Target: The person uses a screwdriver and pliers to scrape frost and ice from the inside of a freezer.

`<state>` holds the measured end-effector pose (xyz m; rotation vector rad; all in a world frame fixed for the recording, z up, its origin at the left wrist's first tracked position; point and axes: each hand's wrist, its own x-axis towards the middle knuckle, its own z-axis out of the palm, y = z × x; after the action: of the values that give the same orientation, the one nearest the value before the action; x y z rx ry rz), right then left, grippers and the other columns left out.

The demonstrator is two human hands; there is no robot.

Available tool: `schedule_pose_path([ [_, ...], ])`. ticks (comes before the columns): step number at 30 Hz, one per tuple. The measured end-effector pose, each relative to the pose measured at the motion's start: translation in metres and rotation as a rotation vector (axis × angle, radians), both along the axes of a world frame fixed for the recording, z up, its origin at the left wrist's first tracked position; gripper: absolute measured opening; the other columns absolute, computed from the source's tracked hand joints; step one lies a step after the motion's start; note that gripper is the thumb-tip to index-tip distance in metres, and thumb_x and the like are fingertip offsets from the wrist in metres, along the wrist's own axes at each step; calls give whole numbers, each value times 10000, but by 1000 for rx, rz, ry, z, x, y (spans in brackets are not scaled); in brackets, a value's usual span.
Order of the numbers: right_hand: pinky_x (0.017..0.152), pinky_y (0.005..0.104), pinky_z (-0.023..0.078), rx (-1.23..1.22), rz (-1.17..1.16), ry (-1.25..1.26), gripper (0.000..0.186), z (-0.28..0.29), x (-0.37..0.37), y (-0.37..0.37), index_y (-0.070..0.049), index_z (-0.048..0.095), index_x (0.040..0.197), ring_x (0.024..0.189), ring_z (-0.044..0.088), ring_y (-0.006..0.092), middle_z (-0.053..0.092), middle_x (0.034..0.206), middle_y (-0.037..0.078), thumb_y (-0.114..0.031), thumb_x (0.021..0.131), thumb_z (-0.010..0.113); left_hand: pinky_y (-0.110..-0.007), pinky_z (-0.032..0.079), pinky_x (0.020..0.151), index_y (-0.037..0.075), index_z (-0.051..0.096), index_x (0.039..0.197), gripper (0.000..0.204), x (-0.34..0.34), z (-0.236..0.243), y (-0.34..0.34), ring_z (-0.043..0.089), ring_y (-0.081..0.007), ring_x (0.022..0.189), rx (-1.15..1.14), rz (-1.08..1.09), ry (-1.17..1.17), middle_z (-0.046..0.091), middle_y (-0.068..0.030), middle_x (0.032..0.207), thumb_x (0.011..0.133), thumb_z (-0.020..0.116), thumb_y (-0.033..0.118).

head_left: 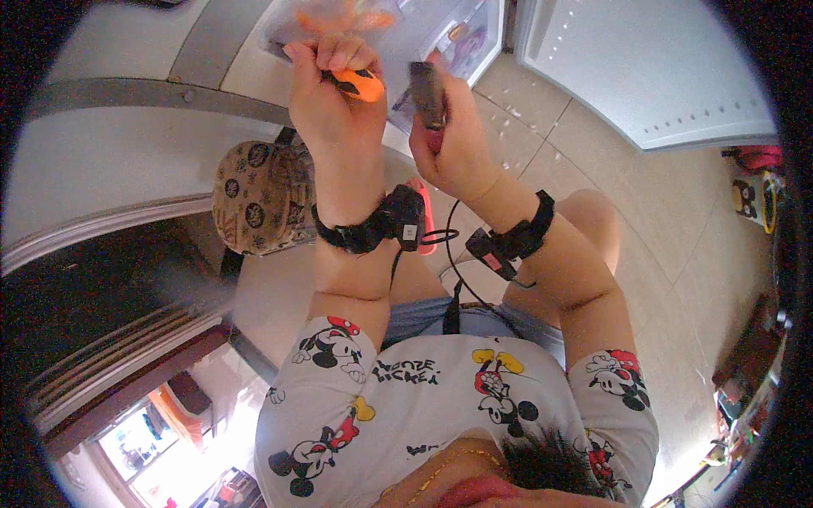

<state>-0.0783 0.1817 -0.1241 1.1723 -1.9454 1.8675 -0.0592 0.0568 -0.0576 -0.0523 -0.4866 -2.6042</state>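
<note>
My left hand (334, 110) is wrapped round an orange-and-black handle (364, 85), raised at the mouth of an open white freezer or fridge compartment (406, 42). The far end of that tool is hidden by my fingers. Just to its right, my right hand (464, 140) grips a dark, blocky tool with a reddish end (428, 93), perhaps a hammer; motion blurs it. The two tools are apart. Beyond my left hand, a blurred orange shape (343, 17) shows in the compartment.
An open white door (644, 72) stands at the far right. White chips, perhaps ice, lie on the tiled floor (584, 186). A brown patterned padded item (250, 199) sits at left. A cable (453, 222) hangs between my wrist straps, above my knees.
</note>
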Motion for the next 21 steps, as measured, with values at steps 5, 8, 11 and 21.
schedule_pose_path([
  [5,799,453,442,167,-41,30,605,4,-1,-3,-13,391,1251,914,503,399,514,961,211,1,673,570,-246,403,586,101,431,766,165,2,4,4,439,-109,582,-81,143,-115,411,28,644,914,479,156],
  [8,791,454,445,103,-60,16,618,3,0,-3,-12,380,1256,914,503,401,509,953,212,2,670,576,-263,415,609,105,428,766,177,1,1,0,457,-119,617,-50,103,-63,415,26,650,918,484,177],
  [11,789,448,447,204,-54,77,644,17,1,0,-12,364,1272,909,500,403,498,952,214,6,665,579,-248,390,600,103,435,793,247,4,7,6,425,-107,635,-141,177,-164,387,24,686,945,449,297],
  [21,787,448,436,148,12,35,680,4,6,6,-10,372,1272,888,486,411,489,950,217,12,624,577,-240,342,581,109,414,793,294,5,1,13,367,-99,607,-41,73,-64,352,28,688,945,471,354],
])
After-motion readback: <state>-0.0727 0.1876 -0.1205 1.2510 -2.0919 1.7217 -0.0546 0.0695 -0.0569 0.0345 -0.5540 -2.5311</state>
